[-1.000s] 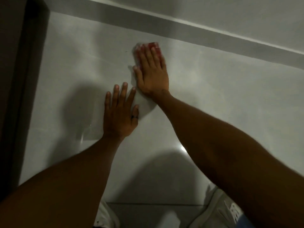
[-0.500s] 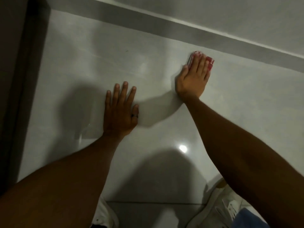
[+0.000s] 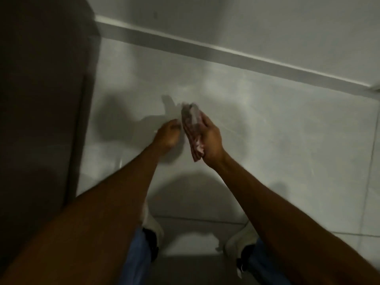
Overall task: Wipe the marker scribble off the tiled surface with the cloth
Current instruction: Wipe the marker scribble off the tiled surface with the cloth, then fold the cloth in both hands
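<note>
My right hand (image 3: pixel 211 139) is lifted off the grey tiled floor (image 3: pixel 277 128) and grips a folded red-and-white cloth (image 3: pixel 191 128), held edge-up between palm and fingers. My left hand (image 3: pixel 167 135) hovers just left of the cloth with its fingers curled in, close to the cloth's edge; blur hides whether it touches it. I see no marker scribble on the tiles; faint streaks show right of the hands.
A dark door or cabinet panel (image 3: pixel 41 99) stands along the left. A grey skirting strip (image 3: pixel 226 54) runs along the wall behind the tiles. My white shoes (image 3: pixel 236 241) and blue trouser legs (image 3: pixel 135 256) are at the bottom.
Both hands have come up off the floor. The right hand, which was pressing the cloth flat at the far right, now holds it raised near the middle; the view has pulled back.
</note>
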Available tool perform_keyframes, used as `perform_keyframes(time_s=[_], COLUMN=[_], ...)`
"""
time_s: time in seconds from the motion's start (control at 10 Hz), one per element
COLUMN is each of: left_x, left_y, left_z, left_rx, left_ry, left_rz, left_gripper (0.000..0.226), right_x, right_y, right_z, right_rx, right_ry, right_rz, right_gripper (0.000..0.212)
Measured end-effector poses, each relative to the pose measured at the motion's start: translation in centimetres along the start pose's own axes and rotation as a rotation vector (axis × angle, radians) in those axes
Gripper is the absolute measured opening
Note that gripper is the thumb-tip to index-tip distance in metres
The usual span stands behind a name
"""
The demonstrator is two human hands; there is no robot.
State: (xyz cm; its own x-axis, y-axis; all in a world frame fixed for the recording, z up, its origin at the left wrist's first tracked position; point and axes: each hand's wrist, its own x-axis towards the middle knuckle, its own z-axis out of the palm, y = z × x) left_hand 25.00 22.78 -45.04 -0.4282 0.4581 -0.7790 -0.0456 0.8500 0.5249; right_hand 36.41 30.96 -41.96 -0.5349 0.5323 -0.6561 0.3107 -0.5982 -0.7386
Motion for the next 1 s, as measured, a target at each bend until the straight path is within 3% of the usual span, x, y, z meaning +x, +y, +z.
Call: perform_keyframes(time_s=[0.1, 0.2, 0.3, 0.4, 0.5, 0.6, 0.7, 0.8, 0.9, 1.0], left_x=[-9.7, -21.1, -27.7, -31.0, -30.8, -27.6, -23.8, -22.3, -24.8, -30.7], left_y=[6.9, 11.9, 13.5, 13.3, 11.4, 8.1, 5.4, 4.7, 8.0, 14.9], left_z=[-4.2, -11.5, -19.3, -27.3, -34.1, -38.5, -40.2, -40.3, -40.6, -39.9], left_rx=[-0.939, -1.123, -1.036, -1.061, -0.974, -0.802, -0.633, -0.343, -0.029, 0.218], left_ry=[-0.075, 0.035, 0.177, 0.290, 0.437, 0.483, 0.454, 0.426, 0.509, 0.652], left_rz=[-0.306, -0.199, -0.083, -0.065, -0.015, -0.074, -0.152, -0.186, -0.219, -0.067], left_gripper=[0.065, 0.058, 0.034, 0.018, 0.024, 0.027, 0.029, 0.048, 0.072, 0.072], right_x=[-5.1, -9.9, -12.9, -13.5, -11.0, -6.9, -3.7, -3.9, -7.4, -13.1], right_y=[-7.0, -15.7, -23.2, -29.0, -33.1, -34.6, -34.1, -33.1, -35.8, -41.0], right_z=[5.3, 12.2, 19.2, 25.9, 32.2, 37.4, 40.4, 41.1, 40.0, 36.3], right_rx=[0.605, 0.697, 0.564, 0.238, -0.172, -0.740, -1.378, -1.711, -1.675, -1.601], right_ry=[-0.062, -0.061, -0.141, -0.272, -0.227, -0.168, -0.220, -0.224, -0.163, -0.086], right_rz=[0.127, 0.165, 0.081, -0.005, -0.122, -0.269, -0.300, -0.333, -0.378, -0.566], right_gripper=[0.052, 0.049, 0.039, 0.045, 0.053, 0.045, 0.045, 0.043, 0.048, 0.050])
